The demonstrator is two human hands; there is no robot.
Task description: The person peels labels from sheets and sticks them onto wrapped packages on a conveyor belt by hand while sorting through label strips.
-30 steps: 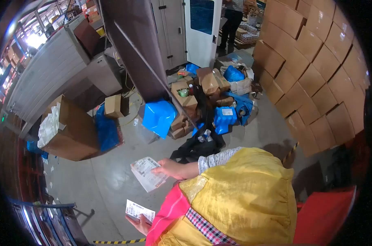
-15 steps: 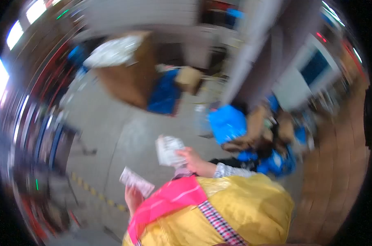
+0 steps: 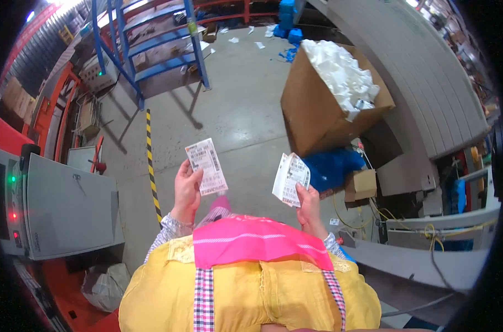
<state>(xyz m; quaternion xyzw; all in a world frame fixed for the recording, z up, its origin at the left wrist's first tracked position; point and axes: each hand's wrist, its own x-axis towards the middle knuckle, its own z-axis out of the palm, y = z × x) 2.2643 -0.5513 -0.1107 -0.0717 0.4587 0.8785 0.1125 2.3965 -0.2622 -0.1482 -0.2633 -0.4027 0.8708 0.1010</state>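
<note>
My left hand [image 3: 188, 187] pinches a printed shipping label [image 3: 207, 166] by its left edge, thumb on the face. The label shows barcodes and lines of print too small to read. To the right, my right hand [image 3: 308, 206] grips a small stack of shipping labels [image 3: 290, 180] at the lower right corner; the top one is printed and a white sheet sticks out behind it. Both hands are in front of my pink apron [image 3: 262, 243], held apart over the grey floor [image 3: 246, 193].
A large cardboard box [image 3: 312, 105] full of white plastic stands ahead right, beside a grey conveyor [image 3: 412, 72]. A blue step ladder [image 3: 160, 47] is ahead left. Yellow-black tape [image 3: 150, 166] marks the floor. A grey cabinet [image 3: 68, 207] stands left; cables [image 3: 437, 243] hang right.
My view has swung left and steadied, so the box now lies to the right and the ladder and cabinet have come into sight. Both hands still hold their labels.
</note>
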